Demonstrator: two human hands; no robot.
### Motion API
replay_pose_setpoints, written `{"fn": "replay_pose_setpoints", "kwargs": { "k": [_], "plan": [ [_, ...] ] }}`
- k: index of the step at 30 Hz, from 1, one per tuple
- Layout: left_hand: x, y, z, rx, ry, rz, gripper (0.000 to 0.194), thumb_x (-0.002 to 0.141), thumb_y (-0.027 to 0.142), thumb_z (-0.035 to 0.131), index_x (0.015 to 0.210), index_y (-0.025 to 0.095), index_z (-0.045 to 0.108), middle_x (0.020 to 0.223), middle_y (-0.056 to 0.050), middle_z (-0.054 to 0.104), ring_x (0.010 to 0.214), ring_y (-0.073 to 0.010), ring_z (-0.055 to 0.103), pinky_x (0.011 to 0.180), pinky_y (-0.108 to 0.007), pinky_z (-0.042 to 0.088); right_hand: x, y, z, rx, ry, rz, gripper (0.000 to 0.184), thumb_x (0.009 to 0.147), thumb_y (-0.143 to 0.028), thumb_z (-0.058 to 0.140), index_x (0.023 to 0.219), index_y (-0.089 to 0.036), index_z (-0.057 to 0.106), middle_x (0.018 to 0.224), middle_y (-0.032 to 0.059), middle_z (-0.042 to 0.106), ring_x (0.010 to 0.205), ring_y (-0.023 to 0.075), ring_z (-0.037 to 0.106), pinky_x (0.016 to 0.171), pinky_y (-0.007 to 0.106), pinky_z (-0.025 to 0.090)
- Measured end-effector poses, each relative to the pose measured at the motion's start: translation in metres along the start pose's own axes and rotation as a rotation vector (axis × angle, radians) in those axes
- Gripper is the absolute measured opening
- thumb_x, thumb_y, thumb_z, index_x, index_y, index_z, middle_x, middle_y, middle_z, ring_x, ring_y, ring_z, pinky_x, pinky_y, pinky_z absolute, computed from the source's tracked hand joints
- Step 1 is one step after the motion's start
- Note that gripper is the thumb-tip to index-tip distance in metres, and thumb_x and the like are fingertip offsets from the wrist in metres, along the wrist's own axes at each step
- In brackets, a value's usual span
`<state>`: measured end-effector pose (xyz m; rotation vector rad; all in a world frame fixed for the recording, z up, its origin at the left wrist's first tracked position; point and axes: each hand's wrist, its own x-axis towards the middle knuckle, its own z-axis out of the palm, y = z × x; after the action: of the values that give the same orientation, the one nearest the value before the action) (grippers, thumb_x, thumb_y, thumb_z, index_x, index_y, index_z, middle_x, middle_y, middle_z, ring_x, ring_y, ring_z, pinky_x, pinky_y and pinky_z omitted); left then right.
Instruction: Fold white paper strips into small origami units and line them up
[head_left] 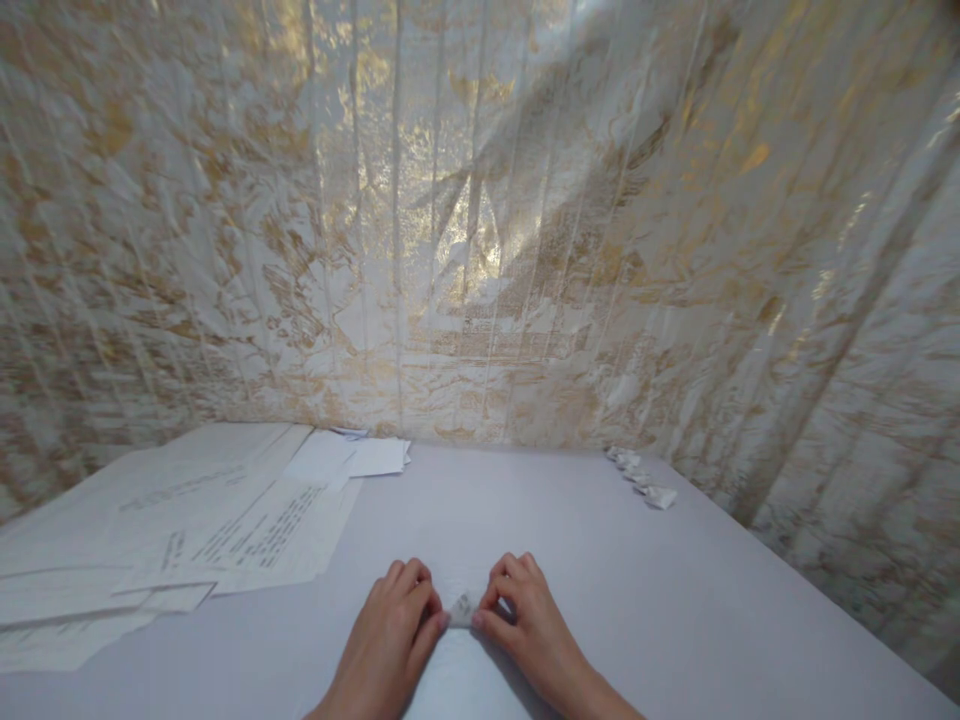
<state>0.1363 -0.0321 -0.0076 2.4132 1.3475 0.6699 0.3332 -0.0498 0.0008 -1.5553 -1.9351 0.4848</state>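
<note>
A small piece of folded paper (462,607), whitish with grey marks, is held between my two hands near the front of the table. My left hand (397,630) pinches its left corner between thumb and fingers. On the other side, the thumb and fingertips of my right hand (525,625) grip the right corner. The paper has a roughly triangular outline with its peak pointing away from me. Its finer folds are too small to make out.
Large printed sheets (247,530) overlap on the left of the white table (570,540). Blank paper pieces (379,456) lie at their far edge. Several small folded papers (658,496) form a row at the back right. A patterned curtain (480,250) hangs behind the table.
</note>
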Motion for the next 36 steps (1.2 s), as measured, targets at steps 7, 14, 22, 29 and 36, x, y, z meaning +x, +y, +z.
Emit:
{"fn": "replay_pose_setpoints", "kwargs": {
  "k": [7, 14, 22, 29, 36],
  "plan": [
    [0.002, 0.003, 0.003, 0.044, 0.006, -0.047, 0.017, 0.096, 0.014, 0.053, 0.083, 0.018, 0.063, 0.101, -0.007, 0.062, 0.097, -0.0273, 0.056, 0.086, -0.041, 0.042, 0.000, 0.001, 0.002, -0.017, 0.027, 0.044, 0.015, 0.081, -0.008, 0.078, 0.073, -0.017, 0.069, 0.092, 0.0009, 0.065, 0.096, 0.0218, 0.056, 0.087, 0.033, 0.038],
    [0.002, 0.002, 0.004, 0.040, 0.033, -0.062, 0.013, 0.090, 0.013, 0.052, 0.088, 0.021, 0.061, 0.098, -0.004, 0.061, 0.094, -0.0254, 0.056, 0.085, -0.039, 0.041, -0.002, 0.003, 0.003, -0.037, 0.034, 0.010, 0.016, 0.081, -0.009, 0.078, 0.083, -0.019, 0.066, 0.093, -0.0004, 0.065, 0.096, 0.0214, 0.056, 0.088, 0.033, 0.038],
    [0.002, 0.001, 0.000, -0.068, -0.030, 0.018, 0.040, 0.089, 0.006, 0.049, 0.112, 0.032, 0.068, 0.111, -0.003, 0.062, 0.105, -0.0252, 0.055, 0.090, -0.040, 0.040, 0.002, 0.000, 0.004, -0.108, 0.009, 0.030, 0.013, 0.082, -0.016, 0.079, 0.080, -0.019, 0.067, 0.094, 0.0002, 0.064, 0.097, 0.0219, 0.057, 0.087, 0.034, 0.036],
    [0.004, 0.006, -0.002, -0.114, -0.033, -0.014, 0.022, 0.096, 0.018, 0.053, 0.103, 0.029, 0.071, 0.109, -0.003, 0.063, 0.105, -0.0260, 0.055, 0.091, -0.042, 0.038, 0.004, -0.005, 0.010, -0.173, 0.009, 0.055, 0.017, 0.082, -0.023, 0.081, 0.077, -0.019, 0.065, 0.094, 0.0015, 0.062, 0.097, 0.0237, 0.056, 0.088, 0.035, 0.036],
    [0.012, 0.008, 0.002, -0.125, -0.030, -0.065, 0.023, 0.086, 0.009, 0.057, 0.096, 0.025, 0.070, 0.106, -0.003, 0.065, 0.104, -0.0262, 0.055, 0.088, -0.040, 0.036, 0.002, 0.001, -0.005, -0.078, -0.121, 0.041, 0.013, 0.084, -0.012, 0.070, 0.090, -0.022, 0.065, 0.101, 0.0010, 0.063, 0.102, 0.0226, 0.055, 0.091, 0.034, 0.036]
  ]
}}
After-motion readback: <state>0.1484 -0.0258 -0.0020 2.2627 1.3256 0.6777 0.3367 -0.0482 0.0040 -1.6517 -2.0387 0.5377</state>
